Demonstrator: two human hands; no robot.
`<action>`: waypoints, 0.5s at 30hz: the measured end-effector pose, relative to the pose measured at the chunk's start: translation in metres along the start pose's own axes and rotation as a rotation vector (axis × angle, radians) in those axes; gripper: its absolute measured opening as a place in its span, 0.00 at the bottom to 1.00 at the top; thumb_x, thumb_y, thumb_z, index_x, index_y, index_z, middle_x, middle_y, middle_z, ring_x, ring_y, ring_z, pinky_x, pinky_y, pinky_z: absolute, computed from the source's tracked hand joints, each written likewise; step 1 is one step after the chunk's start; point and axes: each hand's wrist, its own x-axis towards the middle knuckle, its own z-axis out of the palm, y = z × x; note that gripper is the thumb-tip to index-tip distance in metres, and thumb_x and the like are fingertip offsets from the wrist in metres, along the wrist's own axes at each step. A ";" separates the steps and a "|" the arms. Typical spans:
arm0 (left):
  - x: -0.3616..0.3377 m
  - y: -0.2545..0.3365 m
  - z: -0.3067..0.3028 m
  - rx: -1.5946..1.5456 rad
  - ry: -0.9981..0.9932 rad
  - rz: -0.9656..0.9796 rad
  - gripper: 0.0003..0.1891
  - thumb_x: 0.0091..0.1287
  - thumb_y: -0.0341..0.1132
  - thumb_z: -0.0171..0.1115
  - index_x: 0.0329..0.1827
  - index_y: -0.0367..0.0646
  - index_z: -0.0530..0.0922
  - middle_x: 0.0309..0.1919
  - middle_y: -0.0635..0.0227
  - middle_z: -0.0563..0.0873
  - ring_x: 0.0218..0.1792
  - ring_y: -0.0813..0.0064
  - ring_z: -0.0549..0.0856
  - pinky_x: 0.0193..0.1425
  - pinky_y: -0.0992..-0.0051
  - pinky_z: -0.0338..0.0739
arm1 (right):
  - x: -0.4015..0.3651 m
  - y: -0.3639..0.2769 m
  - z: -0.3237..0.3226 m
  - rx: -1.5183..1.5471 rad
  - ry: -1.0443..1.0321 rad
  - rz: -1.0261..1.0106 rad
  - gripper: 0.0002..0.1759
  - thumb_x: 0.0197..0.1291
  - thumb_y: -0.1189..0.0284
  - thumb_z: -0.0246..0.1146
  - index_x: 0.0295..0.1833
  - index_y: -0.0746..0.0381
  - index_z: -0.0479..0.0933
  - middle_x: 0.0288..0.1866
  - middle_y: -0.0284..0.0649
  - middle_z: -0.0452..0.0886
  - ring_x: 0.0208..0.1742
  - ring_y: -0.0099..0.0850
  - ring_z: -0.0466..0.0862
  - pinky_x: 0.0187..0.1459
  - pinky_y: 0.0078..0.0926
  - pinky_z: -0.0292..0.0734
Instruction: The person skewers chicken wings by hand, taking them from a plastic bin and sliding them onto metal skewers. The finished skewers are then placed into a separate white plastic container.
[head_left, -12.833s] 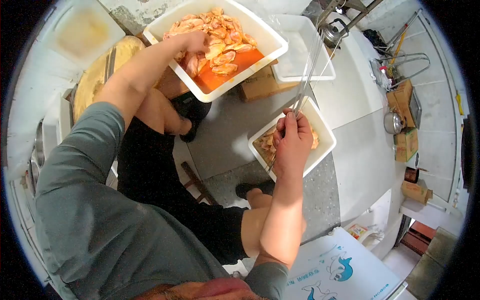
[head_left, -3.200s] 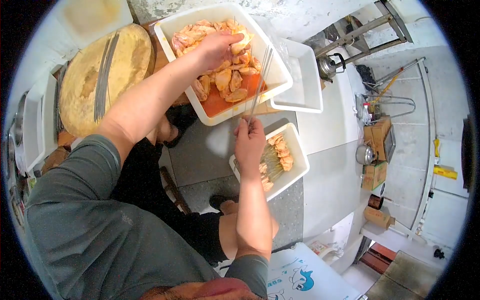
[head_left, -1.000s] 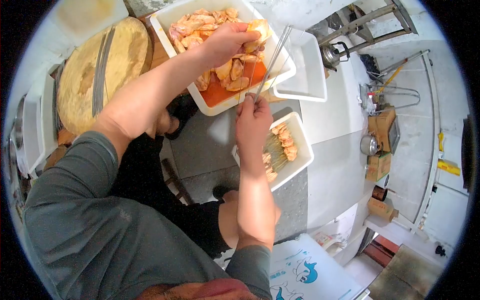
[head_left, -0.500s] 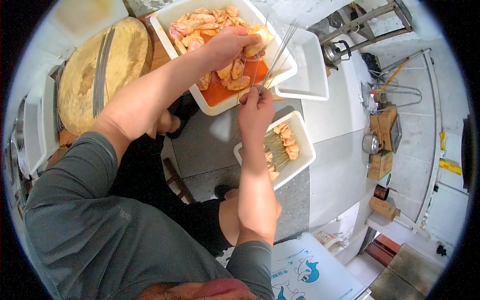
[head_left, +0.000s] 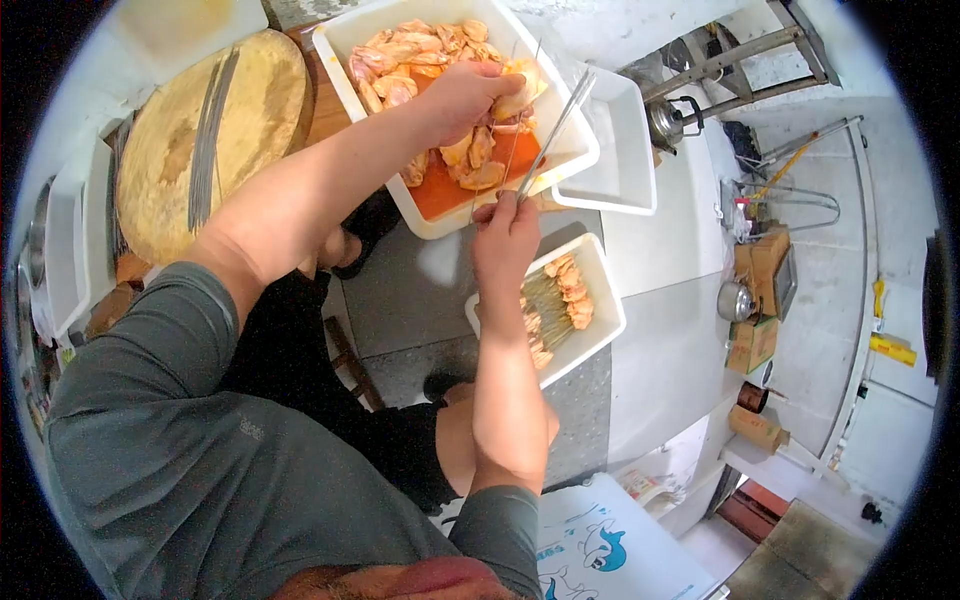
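A pale raw chicken piece (head_left: pixel 522 92) is pinched in the fingers of my left hand (head_left: pixel 465 102), over the large white tub (head_left: pixel 418 222). Below it, raw chicken pieces (head_left: pixel 478 160) lie in reddish-orange marinade. My right hand (head_left: pixel 506 240), at the tub's near right corner, is closed round a bundle of thin metal skewers (head_left: pixel 556 128) that slants up and right. One or two finer skewers cross the view between both hands. Under my right forearm stands a smaller white tub (head_left: pixel 606 300) with skewered chicken (head_left: pixel 570 290) laid in rows.
At the left, a round wooden chopping block (head_left: pixel 150 165) carries more metal skewers (head_left: pixel 212 140). Another white tub (head_left: pixel 630 160) sits right of the marinade tub. A kettle (head_left: pixel 668 122) is beyond it. Farther right are a metal pot (head_left: pixel 735 300) and cardboard boxes (head_left: pixel 752 345).
The skewers in my right hand have drawn together into a tighter bundle. My left hand still holds the chicken piece over the tub. The whole view has shifted slightly.
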 end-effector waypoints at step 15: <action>0.007 0.004 -0.010 -0.019 0.167 -0.069 0.11 0.68 0.31 0.61 0.46 0.32 0.73 0.40 0.63 0.80 0.36 0.70 0.85 0.37 0.71 0.85 | -0.014 -0.005 0.003 -0.129 -0.047 -0.028 0.14 0.71 0.65 0.48 0.41 0.66 0.71 0.28 0.43 0.80 0.28 0.34 0.77 0.34 0.32 0.71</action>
